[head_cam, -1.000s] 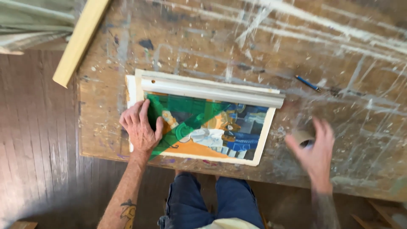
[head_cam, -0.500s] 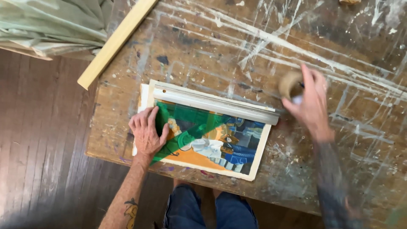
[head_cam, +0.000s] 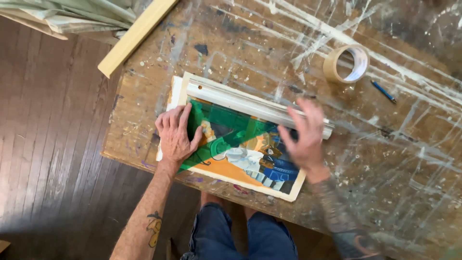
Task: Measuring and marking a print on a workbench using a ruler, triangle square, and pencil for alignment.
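Seen from above, a person leans over a paint-splattered wooden worktable [head_cam: 394, 159], dark jeans showing below its near edge. The left hand [head_cam: 176, 132] lies flat, fingers spread and holding nothing, pressing on the left end of a colourful painting [head_cam: 240, 149] in green, orange, blue and white that lies flat near the table's front edge. A long pale strip of moulding [head_cam: 240, 100] rests along the painting's far edge. Half a second ago the right hand was out at the right side of the table with a roll of tan tape in it; now that roll of tape [head_cam: 346, 63] sits alone on the table, well apart from the hand, with a blue pencil [head_cam: 383, 91] just to its right. The right hand [head_cam: 303, 135], blurred by motion, has come back over the right part of the painting, fingers open and empty, fingertips near the moulding. So the tape has been let go and both hands are at the painting again. A long wooden board [head_cam: 137, 33] juts off the table's far left corner beside folded pale cloth [head_cam: 67, 17], above a dark plank floor [head_cam: 53, 159].
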